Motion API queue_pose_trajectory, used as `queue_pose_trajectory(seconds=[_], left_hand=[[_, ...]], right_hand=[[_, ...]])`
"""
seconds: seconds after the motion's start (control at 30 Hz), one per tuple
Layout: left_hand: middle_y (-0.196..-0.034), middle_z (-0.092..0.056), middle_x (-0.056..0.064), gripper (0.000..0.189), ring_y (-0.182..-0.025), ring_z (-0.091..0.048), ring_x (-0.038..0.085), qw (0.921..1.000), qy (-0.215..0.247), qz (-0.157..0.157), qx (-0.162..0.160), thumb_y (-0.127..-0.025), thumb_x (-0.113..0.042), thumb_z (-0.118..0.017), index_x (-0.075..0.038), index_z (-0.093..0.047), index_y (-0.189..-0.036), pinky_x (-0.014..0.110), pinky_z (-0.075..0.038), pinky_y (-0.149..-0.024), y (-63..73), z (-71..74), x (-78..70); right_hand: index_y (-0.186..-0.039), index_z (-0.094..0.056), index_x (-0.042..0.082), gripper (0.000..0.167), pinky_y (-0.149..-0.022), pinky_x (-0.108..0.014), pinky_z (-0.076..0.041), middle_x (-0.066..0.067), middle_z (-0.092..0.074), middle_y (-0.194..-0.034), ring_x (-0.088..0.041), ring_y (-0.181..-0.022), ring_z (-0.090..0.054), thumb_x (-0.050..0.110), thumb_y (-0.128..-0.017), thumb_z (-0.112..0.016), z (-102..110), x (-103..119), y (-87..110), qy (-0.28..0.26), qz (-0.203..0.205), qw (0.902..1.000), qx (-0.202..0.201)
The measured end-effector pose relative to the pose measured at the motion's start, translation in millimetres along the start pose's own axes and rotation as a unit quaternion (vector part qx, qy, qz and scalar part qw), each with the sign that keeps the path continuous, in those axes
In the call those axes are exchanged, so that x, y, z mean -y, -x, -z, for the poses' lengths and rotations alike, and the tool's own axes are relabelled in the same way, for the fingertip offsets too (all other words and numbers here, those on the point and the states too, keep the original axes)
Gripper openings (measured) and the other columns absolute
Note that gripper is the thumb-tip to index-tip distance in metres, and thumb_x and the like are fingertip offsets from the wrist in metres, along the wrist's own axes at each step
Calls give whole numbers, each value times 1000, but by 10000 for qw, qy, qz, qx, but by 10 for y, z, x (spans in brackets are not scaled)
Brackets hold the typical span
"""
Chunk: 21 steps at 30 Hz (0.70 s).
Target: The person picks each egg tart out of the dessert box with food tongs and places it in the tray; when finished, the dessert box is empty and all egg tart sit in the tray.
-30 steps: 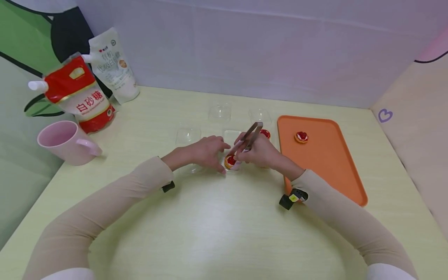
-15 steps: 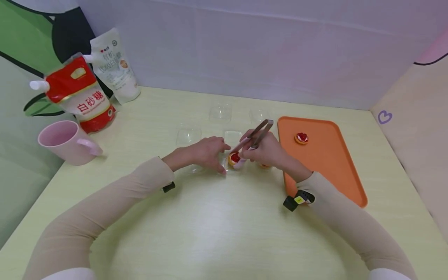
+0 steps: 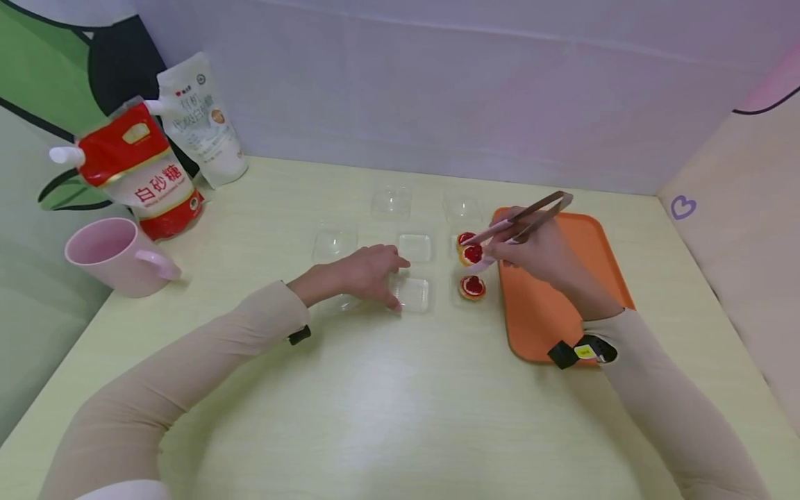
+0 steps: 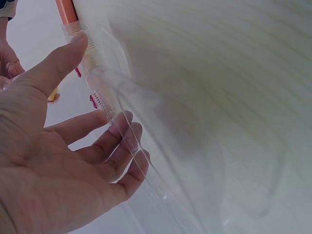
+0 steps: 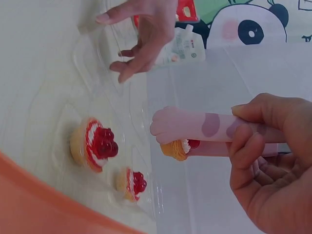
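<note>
My right hand [image 3: 531,243] holds pink tongs [image 5: 214,127] with paw-shaped tips, above the left edge of the orange tray. Between the tips is a small tart [image 5: 174,149] with cream and red fruit, partly hidden by the paw. Below it, two similar tarts, a nearer one [image 3: 473,287] and a farther one [image 3: 465,240], sit in clear plastic containers. My left hand [image 3: 369,271] has its fingers spread at the left side of a clear plastic container [image 3: 415,296]. In the left wrist view, its thumb touches the plastic, and some fingertips show through it.
The orange tray [image 3: 537,326] lies on the right. More clear containers [image 3: 392,203] stand toward the back wall. A pink mug [image 3: 121,257], a red-and-white sugar pouch [image 3: 146,170] and a white pouch [image 3: 203,125] stand at the far left.
My right hand has lifted the tart in the tongs away from the container by my left hand and carried it rightward, above the other tarts. The left hand has stayed in place.
</note>
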<state>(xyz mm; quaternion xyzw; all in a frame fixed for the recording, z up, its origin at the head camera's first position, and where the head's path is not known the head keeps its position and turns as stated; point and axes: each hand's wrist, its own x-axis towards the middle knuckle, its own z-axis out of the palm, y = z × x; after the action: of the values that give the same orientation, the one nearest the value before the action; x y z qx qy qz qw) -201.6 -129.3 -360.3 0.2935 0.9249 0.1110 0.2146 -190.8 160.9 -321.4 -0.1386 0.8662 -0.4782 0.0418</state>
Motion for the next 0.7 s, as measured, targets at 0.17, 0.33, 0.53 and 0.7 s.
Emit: queue_pose_trajectory(seconds=[0.17, 0.33, 0.53, 0.7], left_hand=[[-129, -59, 14, 82, -119, -54, 29, 10000, 52, 37, 12, -78, -39, -85, -5, -51, -145, 42, -45, -101, 2, 9, -2], [-129, -59, 14, 82, -120, -53, 29, 10000, 69, 24, -7, -79, -39, -84, -5, -50, -145, 41, -46, -100, 11, 4, 9], [-127, -60, 13, 82, -118, -54, 28, 9999, 101, -11, -46, -78, -39, -85, -5, -51, -144, 40, -46, -98, 20, -9, 21], [-127, -60, 13, 82, -118, -54, 28, 10000, 71, -29, -44, -77, -39, -85, -4, -52, -144, 40, -47, -98, 18, -12, 19]], right_hand=[[-108, -65, 4, 27, -60, -29, -55, 7, -74, -82, -15, -64, -66, 16, -86, -75, 231, -88, 110, 72, -519, 9979, -385], [-108, -64, 1, 28, -59, -25, -55, 14, -72, -78, -11, -61, -64, 15, -87, -76, 439, -208, 146, 254, -421, 9961, -726], [-111, -61, 0, 30, -57, -21, -54, 23, -65, -74, -7, -56, -61, 14, -88, -75, 719, -412, 187, 412, -488, 9901, -1247], [-112, -58, -3, 32, -55, -19, -52, 26, -63, -72, -4, -54, -60, 12, -89, -74, 901, -586, 219, 412, -695, 9845, -1555]])
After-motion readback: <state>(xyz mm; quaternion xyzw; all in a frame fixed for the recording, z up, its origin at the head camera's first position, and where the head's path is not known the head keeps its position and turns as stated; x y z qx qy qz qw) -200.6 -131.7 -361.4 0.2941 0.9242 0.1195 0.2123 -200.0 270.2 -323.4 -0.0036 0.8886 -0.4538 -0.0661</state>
